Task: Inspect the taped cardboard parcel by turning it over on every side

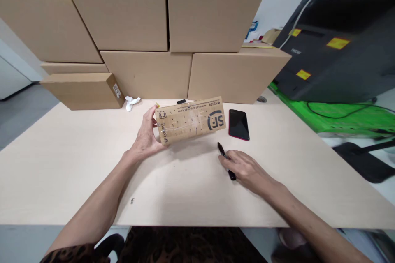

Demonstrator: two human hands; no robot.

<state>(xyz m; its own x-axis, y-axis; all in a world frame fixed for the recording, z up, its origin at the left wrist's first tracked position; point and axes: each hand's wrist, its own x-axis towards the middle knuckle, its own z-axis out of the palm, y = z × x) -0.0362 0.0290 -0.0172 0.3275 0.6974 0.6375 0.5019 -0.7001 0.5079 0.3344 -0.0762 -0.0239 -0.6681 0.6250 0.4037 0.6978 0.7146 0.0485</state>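
Note:
My left hand [147, 135] grips the left end of a small cardboard box [191, 121] printed with "SF EXPRESS" and a web address. The box is tilted above the table, and clear tape shines on its face. In my right hand [242, 168] is a black marker [231, 174], its dark tip pointing up and away from me, just above the tabletop. A dark phone [238, 124] with a red edge lies to the right of the box. Behind the box rests a small black object [181, 101], perhaps the marker's cap.
Large cardboard boxes [145, 76] are stacked along the table's back edge. A smaller carton [86, 90] stands at the back left, with crumpled white paper [132, 102] beside it. To the right are a black machine [333, 49] and a green surface [311, 117]. The pale table [77, 181] spans the foreground.

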